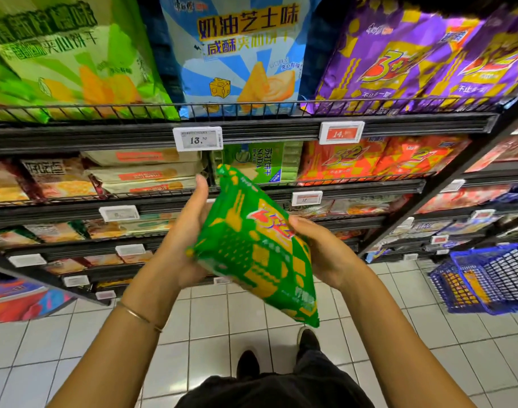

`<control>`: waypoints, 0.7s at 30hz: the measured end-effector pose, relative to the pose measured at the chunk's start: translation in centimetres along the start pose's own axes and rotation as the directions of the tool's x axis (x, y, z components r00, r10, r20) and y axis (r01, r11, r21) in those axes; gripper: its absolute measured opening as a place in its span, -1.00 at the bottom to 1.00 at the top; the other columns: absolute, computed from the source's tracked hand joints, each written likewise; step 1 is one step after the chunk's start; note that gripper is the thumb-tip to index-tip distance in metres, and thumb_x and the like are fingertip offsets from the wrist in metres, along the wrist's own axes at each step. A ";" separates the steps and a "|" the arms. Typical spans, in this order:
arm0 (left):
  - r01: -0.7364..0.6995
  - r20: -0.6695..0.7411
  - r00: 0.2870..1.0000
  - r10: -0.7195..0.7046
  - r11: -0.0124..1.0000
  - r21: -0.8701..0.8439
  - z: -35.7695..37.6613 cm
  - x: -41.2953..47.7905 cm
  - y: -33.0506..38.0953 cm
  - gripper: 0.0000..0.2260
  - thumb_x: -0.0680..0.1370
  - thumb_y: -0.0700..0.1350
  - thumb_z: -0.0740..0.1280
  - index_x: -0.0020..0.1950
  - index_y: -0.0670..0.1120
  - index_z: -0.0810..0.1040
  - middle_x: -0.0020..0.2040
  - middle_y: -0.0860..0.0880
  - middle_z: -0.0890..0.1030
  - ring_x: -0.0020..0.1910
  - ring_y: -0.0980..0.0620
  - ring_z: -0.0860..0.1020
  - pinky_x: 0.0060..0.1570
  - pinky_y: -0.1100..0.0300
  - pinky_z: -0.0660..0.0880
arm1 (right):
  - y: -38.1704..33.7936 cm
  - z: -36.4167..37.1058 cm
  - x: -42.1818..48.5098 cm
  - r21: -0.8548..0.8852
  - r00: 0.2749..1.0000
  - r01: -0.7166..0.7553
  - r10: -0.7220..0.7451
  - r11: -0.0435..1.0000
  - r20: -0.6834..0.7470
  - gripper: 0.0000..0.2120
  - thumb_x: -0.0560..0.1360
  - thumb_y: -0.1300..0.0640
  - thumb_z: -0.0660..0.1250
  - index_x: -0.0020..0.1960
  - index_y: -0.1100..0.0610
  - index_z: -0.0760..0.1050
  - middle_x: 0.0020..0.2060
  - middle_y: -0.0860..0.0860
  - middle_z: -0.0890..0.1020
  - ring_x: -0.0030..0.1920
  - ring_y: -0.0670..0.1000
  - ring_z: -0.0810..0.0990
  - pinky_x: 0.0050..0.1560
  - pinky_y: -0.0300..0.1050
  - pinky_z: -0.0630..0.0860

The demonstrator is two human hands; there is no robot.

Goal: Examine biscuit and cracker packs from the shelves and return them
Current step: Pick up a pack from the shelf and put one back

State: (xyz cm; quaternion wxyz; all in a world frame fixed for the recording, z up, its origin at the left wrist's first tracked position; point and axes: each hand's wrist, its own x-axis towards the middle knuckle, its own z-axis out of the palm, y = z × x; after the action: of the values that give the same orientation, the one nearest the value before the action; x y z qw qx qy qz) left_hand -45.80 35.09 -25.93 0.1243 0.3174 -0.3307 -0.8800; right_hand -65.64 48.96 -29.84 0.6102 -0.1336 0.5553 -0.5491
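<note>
A green and yellow biscuit pack with a red logo is held tilted in front of the shelves, its top corner up and left, its bottom end down and right. My left hand holds its left edge, thumb up along the side. My right hand grips its right side, thumb across the front near the logo. Both hands are at about waist height over the tiled floor.
Black wire shelves carry green, blue and purple packs on top, and orange and red packs below, with price tags on the rails. A blue shopping basket stands on the floor at the right. My shoes are below the pack.
</note>
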 end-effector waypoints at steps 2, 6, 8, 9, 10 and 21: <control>-0.024 -0.014 1.000 0.023 0.999 -0.028 0.0 -0.1 0.2 -0.40 0.47 0.39 0.26 0.07 -0.07 0.79 0.05 -0.18 0.76 0.00 -0.18 0.76 -0.14 -0.07 0.70 | -0.3 -0.3 0.0 -0.039 0.999 -0.010 0.008 0.999 -0.039 -0.45 0.53 -0.06 0.42 0.47 0.08 0.46 0.20 0.11 0.66 0.19 0.16 0.63 0.24 0.16 0.56; 0.018 -0.044 0.999 -0.025 0.989 -0.144 -0.9 -0.6 -0.5 -0.54 0.59 0.17 0.33 0.34 -0.09 0.67 0.30 -0.20 0.67 0.24 -0.26 0.66 0.14 -0.27 0.63 | -0.2 -1.8 0.1 0.175 0.994 0.082 -0.068 0.981 -0.081 -0.57 0.54 0.12 0.32 0.41 -0.03 0.55 0.21 0.04 0.67 0.20 0.16 0.55 0.24 0.19 0.44; 0.072 -0.046 0.995 -0.089 0.954 -0.292 -1.1 -0.8 -1.0 -0.57 0.60 0.13 0.27 0.24 -0.13 0.71 0.25 -0.24 0.69 0.16 -0.33 0.69 0.04 -0.35 0.63 | -0.2 -1.6 -0.1 0.254 0.986 0.156 -0.137 0.954 -0.094 -0.49 0.47 0.13 0.34 0.43 0.05 0.53 0.28 0.13 0.62 0.22 0.23 0.48 0.32 0.21 0.31; 0.075 -0.061 0.992 -0.107 0.917 -0.391 -1.0 -0.9 -1.4 -0.58 0.60 0.08 0.23 0.21 -0.17 0.71 0.21 -0.28 0.70 0.08 -0.37 0.70 -0.06 -0.37 0.64 | -0.2 -1.5 -0.1 0.266 0.982 0.186 -0.168 0.946 -0.089 -0.49 0.47 0.10 0.35 0.43 0.08 0.52 0.30 0.16 0.61 0.21 0.26 0.49 0.30 0.19 0.32; 0.056 -0.101 0.988 -0.120 0.871 -0.488 -1.0 -0.9 -1.8 -0.59 0.57 0.02 0.20 0.20 -0.20 0.68 0.19 -0.31 0.69 0.02 -0.40 0.71 -0.12 -0.37 0.65 | -0.2 -1.3 -0.1 0.269 0.979 0.203 -0.186 0.942 -0.087 -0.51 0.48 0.06 0.36 0.41 0.10 0.53 0.31 0.18 0.62 0.20 0.26 0.56 0.27 0.19 0.42; 0.067 -0.154 0.970 -0.188 0.817 -0.573 0.0 -0.3 -4.9 -0.53 0.68 0.05 0.14 0.45 -0.21 0.52 0.33 -0.38 0.59 0.36 -0.46 0.52 0.25 -0.41 0.50 | -0.7 -1.1 0.0 0.215 0.963 0.159 -0.104 0.964 -0.247 -0.69 0.65 0.04 0.31 0.28 0.20 0.58 0.11 0.21 0.71 -0.01 0.14 0.72 0.04 0.06 0.68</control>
State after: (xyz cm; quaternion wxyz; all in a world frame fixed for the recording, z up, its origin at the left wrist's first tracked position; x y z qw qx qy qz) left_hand -45.66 38.90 -29.05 0.1860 0.3765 -0.0198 -0.9073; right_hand -66.91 49.18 -29.63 0.5140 -0.0323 0.5447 -0.6618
